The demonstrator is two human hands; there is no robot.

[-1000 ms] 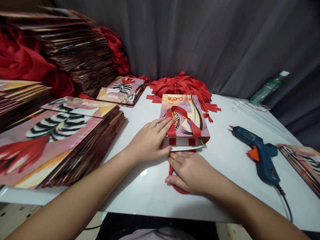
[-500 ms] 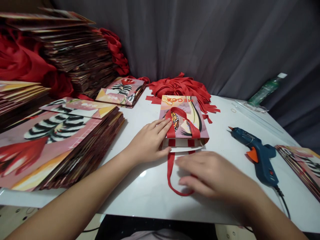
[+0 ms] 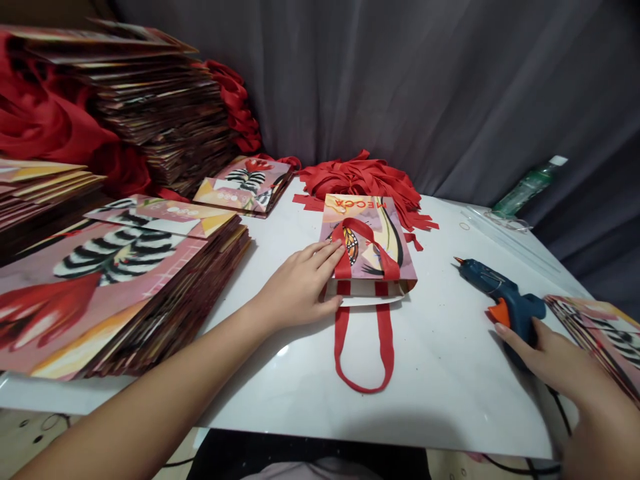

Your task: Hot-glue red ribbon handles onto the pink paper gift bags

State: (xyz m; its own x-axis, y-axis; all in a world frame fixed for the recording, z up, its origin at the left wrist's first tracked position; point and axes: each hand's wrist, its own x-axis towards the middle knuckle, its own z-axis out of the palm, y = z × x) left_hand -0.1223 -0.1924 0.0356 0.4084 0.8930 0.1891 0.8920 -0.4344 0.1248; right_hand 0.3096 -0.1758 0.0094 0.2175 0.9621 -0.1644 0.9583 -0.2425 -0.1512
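Observation:
A small printed paper bag (image 3: 373,233) lies flat in the middle of the white table (image 3: 445,373), its open end toward me. One red ribbon handle (image 3: 364,357) loops out of its mouth onto the table, another lies folded on the bag's face. My left hand (image 3: 300,287) rests flat on the bag's left edge, fingers stretched out. My right hand (image 3: 547,353) is at the right, its fingers apart and touching the grip of the blue hot glue gun (image 3: 503,297), which lies on its side.
Tall stacks of flat printed bags (image 3: 120,280) fill the left side, with more (image 3: 605,333) at the right edge. A heap of red ribbon strips (image 3: 365,177) lies behind the bag. A green bottle (image 3: 530,183) lies near the grey curtain.
My right hand has left the ribbon loop below the bag and swung right onto the glue gun. The loop now lies uncovered. My left hand has stayed on the bag.

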